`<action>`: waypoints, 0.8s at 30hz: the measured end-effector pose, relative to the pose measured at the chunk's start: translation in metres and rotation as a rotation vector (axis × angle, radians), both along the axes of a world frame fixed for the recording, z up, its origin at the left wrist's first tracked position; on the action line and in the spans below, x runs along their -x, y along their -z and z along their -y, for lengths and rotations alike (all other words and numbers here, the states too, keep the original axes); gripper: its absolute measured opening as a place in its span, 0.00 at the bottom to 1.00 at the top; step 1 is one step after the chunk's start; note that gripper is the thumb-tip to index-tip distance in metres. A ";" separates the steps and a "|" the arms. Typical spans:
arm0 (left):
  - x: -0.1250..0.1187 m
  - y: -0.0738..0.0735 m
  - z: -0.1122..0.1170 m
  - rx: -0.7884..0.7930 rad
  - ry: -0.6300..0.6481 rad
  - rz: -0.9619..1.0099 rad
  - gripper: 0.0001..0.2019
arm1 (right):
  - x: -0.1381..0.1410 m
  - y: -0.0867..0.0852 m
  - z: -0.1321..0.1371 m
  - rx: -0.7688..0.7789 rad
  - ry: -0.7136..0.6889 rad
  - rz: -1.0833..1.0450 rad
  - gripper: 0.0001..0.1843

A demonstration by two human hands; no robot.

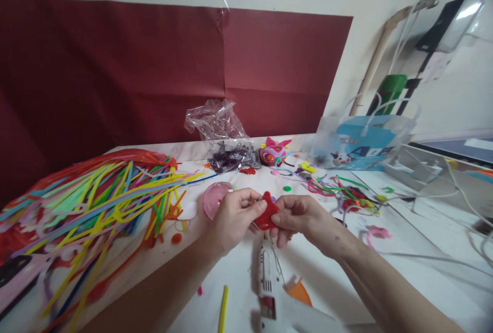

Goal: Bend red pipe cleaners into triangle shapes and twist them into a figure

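A small red fuzzy piece (266, 216), with a pointed tip at its top, is held up between both hands over the table. My left hand (239, 213) pinches its left side with thumb and fingers. On its right edge, my right hand (296, 216) grips it the same way. Just below the hands lies a white glue gun (269, 281), its nozzle pointing away from me. Behind my left hand stands a pink round dish (215, 199), partly covered by that hand. The fingertips behind the red piece are hidden.
A large heap of colourful pipe cleaners (115, 204) covers the left. At the back are a clear plastic bag (227, 137) and a pink patterned figure (274, 152). More pipe cleaners (350, 194), a carrier bag (362, 140) and cables lie right. An orange piece (299, 292) sits near the glue gun.
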State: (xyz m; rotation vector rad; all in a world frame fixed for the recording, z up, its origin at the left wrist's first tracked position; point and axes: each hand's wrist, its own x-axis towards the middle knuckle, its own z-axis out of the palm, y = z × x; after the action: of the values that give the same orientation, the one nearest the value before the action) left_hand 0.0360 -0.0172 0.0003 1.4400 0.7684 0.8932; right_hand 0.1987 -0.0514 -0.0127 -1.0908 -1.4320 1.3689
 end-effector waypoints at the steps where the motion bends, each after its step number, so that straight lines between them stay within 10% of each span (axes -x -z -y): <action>1: -0.001 0.000 0.000 -0.006 -0.016 -0.001 0.11 | 0.001 0.000 0.000 -0.003 0.010 0.012 0.13; 24: -0.012 0.004 0.017 0.266 0.019 0.006 0.02 | 0.016 0.001 0.001 0.003 0.308 -0.245 0.15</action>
State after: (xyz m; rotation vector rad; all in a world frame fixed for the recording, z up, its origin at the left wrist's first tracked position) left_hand 0.0481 -0.0339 -0.0042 1.2075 0.8348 0.7500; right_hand 0.1830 -0.0522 -0.0140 -1.0553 -1.0380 1.2335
